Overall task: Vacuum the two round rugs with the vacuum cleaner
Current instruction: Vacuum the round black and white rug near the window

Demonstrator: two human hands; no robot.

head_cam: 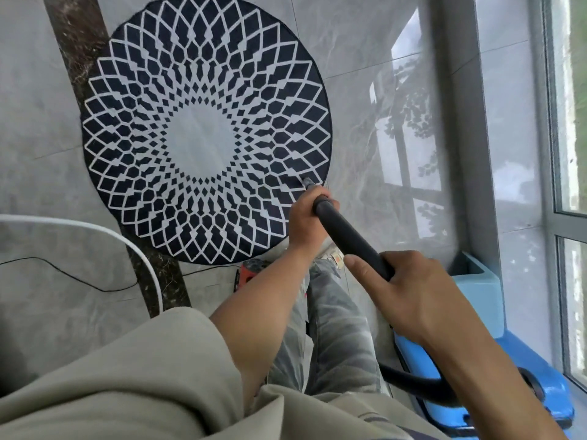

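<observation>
One round rug (206, 128), dark navy with a white diamond lattice and a pale centre, lies flat on the grey tiled floor. A dark vacuum hose (349, 231) runs from the lower right up to a narrow nozzle tip (307, 182) that touches the rug's lower right edge. My left hand (306, 217) grips the hose just behind the nozzle. My right hand (409, 293) grips the hose further back, index finger stretched along it. The blue vacuum body (476, 293) stands at the right beside my legs. No second rug is in view.
A white cable (139, 249) and a thin black cord (79, 282) cross the floor at the left. A dark marble strip (79, 42) runs under the rug. A small red object (246, 274) lies below the rug. A window frame (460, 122) lines the right side.
</observation>
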